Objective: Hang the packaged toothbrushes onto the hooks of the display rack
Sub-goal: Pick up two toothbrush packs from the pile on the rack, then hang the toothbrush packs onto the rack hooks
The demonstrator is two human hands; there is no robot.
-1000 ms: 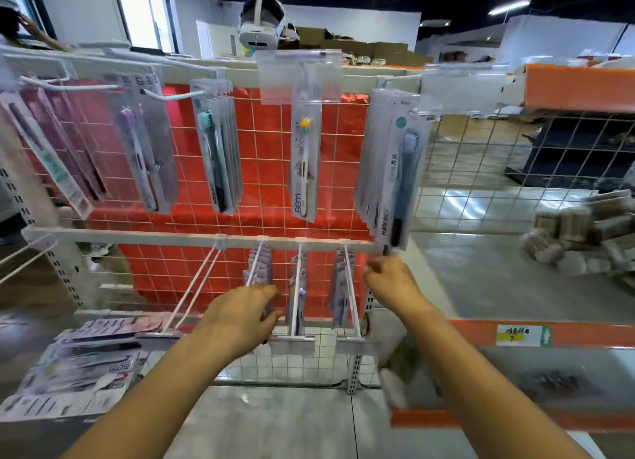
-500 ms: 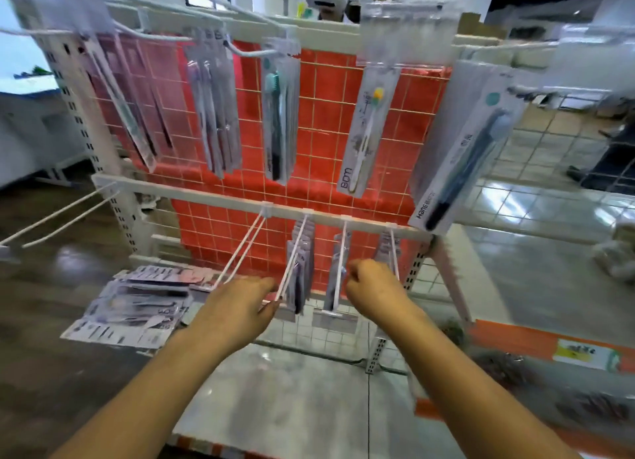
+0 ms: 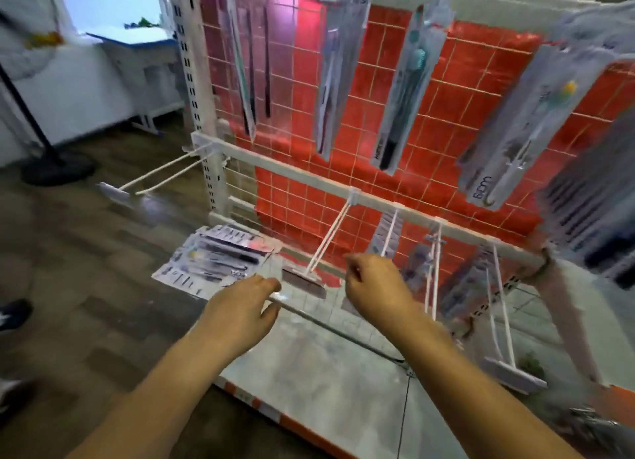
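Left hand: the left hand [image 3: 240, 312] hangs near the front edge of the low shelf [image 3: 319, 365], fingers loosely curled and grasping nothing; the fingertips are just short of the pile of loose packs.
Right hand: the right hand [image 3: 376, 286] is up beside the lower hooks, fingers drawn in. Motion blur keeps me from telling whether it pinches anything; no pack shows in it.
Loose packs: a fanned pile of packaged toothbrushes [image 3: 216, 261] lies flat on the far left corner of the shelf, to the left of and a little beyond the left hand, apart from it.
Bare hook: an unloaded double-wire hook [image 3: 326, 243] with its label plate juts from the lower rail [image 3: 378, 204] between the two hands, just right of the pile.
Loaded hooks: further right on the same rail, hooks already carry packs [image 3: 386, 235]; the upper row [image 3: 405, 90] is hung full across the red grid backing [image 3: 464, 87].
Far-left hook: one more bare hook [image 3: 154, 180] points out past the rack's white upright [image 3: 202, 108], well apart from both hands.
Step in hand: by my reading, fetching the next pack from the pile.
Doing it well: take one pack only, by its top end, so the hang hole stays free; peel it off the fan without dragging the others over the shelf edge. Then square the hole to the wire tip of the bare hook and slide it back toward the rail, with the right hand steadying the hook if it sways.
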